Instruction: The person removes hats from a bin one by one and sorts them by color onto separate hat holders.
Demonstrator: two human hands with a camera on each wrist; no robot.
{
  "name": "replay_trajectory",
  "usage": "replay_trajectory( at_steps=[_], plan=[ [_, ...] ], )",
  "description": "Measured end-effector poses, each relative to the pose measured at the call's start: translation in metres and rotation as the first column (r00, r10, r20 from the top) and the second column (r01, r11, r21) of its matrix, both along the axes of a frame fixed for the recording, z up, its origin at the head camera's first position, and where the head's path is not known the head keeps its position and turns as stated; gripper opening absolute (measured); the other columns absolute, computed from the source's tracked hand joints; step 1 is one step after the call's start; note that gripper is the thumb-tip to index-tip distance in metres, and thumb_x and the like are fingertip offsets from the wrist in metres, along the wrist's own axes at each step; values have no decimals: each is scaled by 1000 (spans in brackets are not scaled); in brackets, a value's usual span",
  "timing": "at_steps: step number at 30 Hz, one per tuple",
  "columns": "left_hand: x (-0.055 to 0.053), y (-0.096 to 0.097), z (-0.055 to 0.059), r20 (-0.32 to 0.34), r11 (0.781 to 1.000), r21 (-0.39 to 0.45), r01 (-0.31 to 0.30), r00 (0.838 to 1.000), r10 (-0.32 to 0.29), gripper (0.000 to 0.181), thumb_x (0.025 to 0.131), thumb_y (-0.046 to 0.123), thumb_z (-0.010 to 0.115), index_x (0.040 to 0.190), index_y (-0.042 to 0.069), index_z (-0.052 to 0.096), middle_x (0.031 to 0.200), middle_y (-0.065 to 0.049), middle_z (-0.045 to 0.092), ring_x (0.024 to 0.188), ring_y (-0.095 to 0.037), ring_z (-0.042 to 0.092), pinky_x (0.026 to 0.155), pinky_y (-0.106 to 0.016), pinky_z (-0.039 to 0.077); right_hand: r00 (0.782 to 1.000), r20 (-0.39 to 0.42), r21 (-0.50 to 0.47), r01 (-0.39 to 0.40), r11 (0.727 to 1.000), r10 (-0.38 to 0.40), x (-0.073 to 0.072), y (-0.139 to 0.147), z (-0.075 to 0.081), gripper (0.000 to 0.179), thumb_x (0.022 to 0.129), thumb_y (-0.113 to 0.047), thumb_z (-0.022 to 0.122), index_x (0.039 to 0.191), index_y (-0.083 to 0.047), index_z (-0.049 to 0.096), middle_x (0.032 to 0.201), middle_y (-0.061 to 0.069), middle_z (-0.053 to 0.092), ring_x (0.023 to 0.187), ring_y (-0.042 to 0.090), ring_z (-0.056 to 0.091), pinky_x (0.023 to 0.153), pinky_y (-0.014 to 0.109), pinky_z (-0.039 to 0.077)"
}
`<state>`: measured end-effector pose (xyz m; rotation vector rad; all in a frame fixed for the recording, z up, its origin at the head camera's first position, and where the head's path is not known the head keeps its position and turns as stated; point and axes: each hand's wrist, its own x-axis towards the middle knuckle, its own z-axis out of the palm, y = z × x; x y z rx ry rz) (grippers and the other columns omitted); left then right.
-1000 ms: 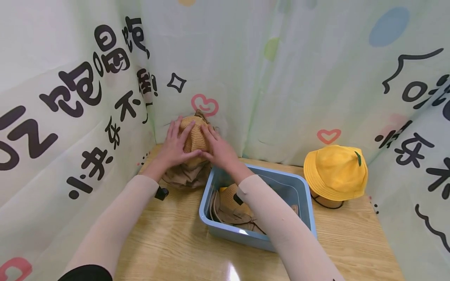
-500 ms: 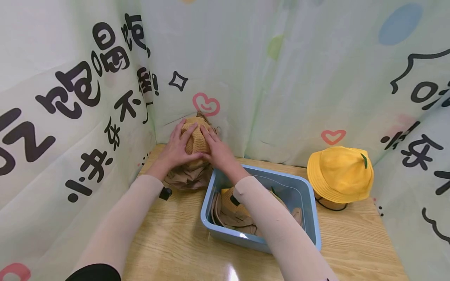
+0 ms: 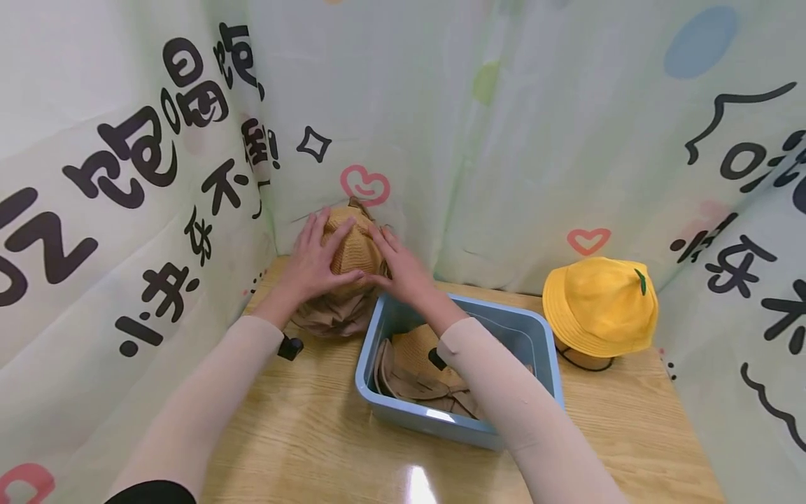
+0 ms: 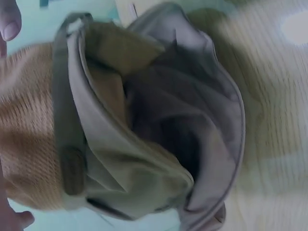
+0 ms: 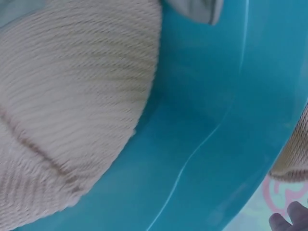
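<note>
In the head view a tan woven bucket hat with a drooping brown cloth brim stands at the back left, by the curtain. My left hand rests on the near left of its crown, fingers spread and thumb out. From the other side my right hand reaches to the crown, its fingers nearly straight. The left wrist view shows the folded brim and a dark band, with parts of my hand at the edge. Few of my right fingertips appear in the right wrist view.
A blue plastic bin stands right of the hat, under my right forearm. Inside lie more tan woven hats with brown brims. A yellow bucket hat sits on a low stand at the right. Printed curtains enclose the wooden table.
My right hand has shifted slightly right, its fingers and thumb spreading a little apart at the crown. The left hand stays on the hat, which hardly moves.
</note>
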<state>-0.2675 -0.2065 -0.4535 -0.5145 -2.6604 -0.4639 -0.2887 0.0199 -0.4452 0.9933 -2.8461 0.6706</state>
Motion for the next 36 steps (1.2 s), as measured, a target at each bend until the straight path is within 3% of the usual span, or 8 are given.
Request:
replay_trajectory(
  at_steps=[5,12,19,24,30,36],
  plan=[
    [17,16,10,-104,995,-56,87,990,-93,97,79,60,72,158,30,23,161,-26,19,145,-54,18,111,-69,25,1000,-3,-23,7,1000,-7,9,22,1,95,91,-34,74,162,-25,12,166,10,18,150,31,25,114,49,36],
    [53,41,12,-172,969,-24,247,954,-248,87,84,55,69,155,20,33,157,-26,30,144,-51,27,114,-62,28,1000,-7,-34,15,999,-15,25,52,4,91,91,-35,74,161,-24,17,166,9,21,148,32,30,111,51,39],
    [99,55,1,-159,948,-39,316,935,-318,84,87,62,62,154,17,38,157,-22,33,142,-50,31,111,-62,34,999,-5,-17,35,999,-35,41,82,6,93,90,-35,74,161,-29,15,166,9,21,150,29,27,111,51,39],
    [124,66,-13,-144,937,-29,348,926,-348,83,86,61,64,153,16,41,158,-21,33,144,-47,30,110,-61,36,998,12,7,69,998,-69,57,104,14,95,90,-38,74,161,-33,11,166,6,20,151,28,25,106,54,44],
    [140,80,-26,-132,940,-44,337,931,-340,80,89,64,58,153,19,42,157,-17,35,143,-45,34,110,-59,37,994,38,51,102,993,-104,82,137,25,93,91,-44,71,161,-35,9,166,6,19,150,28,27,105,55,44],
    [144,98,-28,-176,931,-100,352,914,-365,82,85,61,65,153,21,42,155,-17,39,140,-43,39,106,-60,41,991,51,107,116,987,-122,114,174,36,91,91,-54,66,161,-26,16,165,10,23,148,34,30,107,58,40]
  ],
)
